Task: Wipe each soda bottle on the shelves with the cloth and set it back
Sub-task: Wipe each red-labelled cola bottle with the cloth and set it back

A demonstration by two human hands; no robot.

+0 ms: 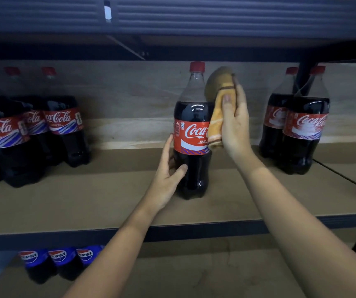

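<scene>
A tall Coca-Cola bottle [192, 134] with a red cap stands upright in the middle of the brown shelf board [108, 201]. My left hand [168, 173] grips its dark lower body from the left, thumb across the front. My right hand [235, 123] holds a folded yellow-orange cloth [218, 112] and presses it against the bottle's right side, from the shoulder down to the label. The cloth's top end sticks up above my fingers.
Three Coca-Cola bottles [32, 134] stand grouped at the left of the same shelf, two more [297, 125] at the right beside a dark upright post [304, 72]. Pepsi bottles [58, 261] sit on the shelf below at the left. Another shelf hangs close overhead.
</scene>
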